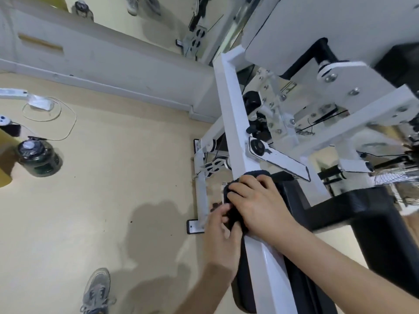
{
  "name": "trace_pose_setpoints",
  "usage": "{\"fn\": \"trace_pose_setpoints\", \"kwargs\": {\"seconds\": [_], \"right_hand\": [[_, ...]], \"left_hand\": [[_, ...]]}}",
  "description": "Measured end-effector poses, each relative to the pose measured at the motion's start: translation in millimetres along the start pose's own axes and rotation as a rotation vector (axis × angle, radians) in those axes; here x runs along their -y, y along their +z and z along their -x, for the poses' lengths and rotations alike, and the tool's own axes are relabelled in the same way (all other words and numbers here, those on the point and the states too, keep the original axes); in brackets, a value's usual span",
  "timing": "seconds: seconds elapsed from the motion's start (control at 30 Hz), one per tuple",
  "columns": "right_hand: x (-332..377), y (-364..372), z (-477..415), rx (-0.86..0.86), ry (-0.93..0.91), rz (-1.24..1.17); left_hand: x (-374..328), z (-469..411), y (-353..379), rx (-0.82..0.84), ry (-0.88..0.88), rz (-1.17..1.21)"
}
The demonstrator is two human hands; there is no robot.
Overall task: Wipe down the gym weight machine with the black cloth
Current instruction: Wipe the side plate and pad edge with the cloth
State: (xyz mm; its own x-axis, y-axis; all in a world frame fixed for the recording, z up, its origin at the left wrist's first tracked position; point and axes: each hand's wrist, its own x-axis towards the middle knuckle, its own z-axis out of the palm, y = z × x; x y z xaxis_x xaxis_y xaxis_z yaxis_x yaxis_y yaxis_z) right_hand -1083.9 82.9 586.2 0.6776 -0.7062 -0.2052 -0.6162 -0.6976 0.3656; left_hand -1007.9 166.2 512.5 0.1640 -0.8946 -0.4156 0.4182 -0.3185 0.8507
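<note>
Both hands were on the black cloth wrapped over the white frame bar: right hand pressing flat, left hand grip pinching its lower edge.

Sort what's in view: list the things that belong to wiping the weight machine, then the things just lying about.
In the job:
- black cloth, wrapped over the white frame bar
- right hand, pressing the cloth onto the bar
- left hand, gripping the cloth's lower part

Lying about:
- dark jar on the floor
- white cord looped on the floor
- white adapter
</note>
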Motion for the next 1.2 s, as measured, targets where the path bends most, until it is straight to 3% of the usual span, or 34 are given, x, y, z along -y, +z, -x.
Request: {"fn": "trace_pose_setpoints", "kwargs": {"seconds": [0.13,0.23,0.37,0.57,0.67,0.8,0.9,1.03,1.1,1.2], "right_hand": [[-13.0,0.6,-73.3,-0.055,0.086,0.128],[-18.1,-6.7,-102.0,0.031,0.174,0.131],[-19.1,-8.4,-78.9,0.048,0.092,0.015],[-56.0,-29.7,-119.8,0.287,0.03,-0.047],[-81.0,-22.9,-171.5,0.239,-0.015,-0.049],[-115.1,-12.3,-232.5,-0.028,0.15,-0.177],[-121.9,-4.5,-246.1,-0.025,0.224,-0.314],[-132.2,-7.5,-202.3,0.024,0.084,-0.424],[-138.0,-8.9,-183.8,0.088,0.082,-0.503],[-136.8,4.7,-186.6,-0.001,0.195,-0.429]], "left_hand": [[-30.1,-21.8,-2.4,0.229,0.08,-0.053],[-42.7,-62.9,-0.3,0.221,0.04,-0.063],[-33.2,-67.4,-0.4,0.193,-0.012,-0.043],[-58.1,-110.1,5.9,0.172,0.047,0.002],[-95.7,-154.1,6.0,0.187,0.013,-0.062],[-128.5,-220.9,14.5,0.142,-0.037,-0.103],[-144.3,-255.7,6.1,0.138,-0.097,-0.149],[-146.2,-253.2,5.0,0.209,-0.182,-0.192],[-145.8,-256.0,19.8,0.171,-0.195,-0.14],[-150.7,-283.9,37.6,0.057,-0.123,-0.181]]}}
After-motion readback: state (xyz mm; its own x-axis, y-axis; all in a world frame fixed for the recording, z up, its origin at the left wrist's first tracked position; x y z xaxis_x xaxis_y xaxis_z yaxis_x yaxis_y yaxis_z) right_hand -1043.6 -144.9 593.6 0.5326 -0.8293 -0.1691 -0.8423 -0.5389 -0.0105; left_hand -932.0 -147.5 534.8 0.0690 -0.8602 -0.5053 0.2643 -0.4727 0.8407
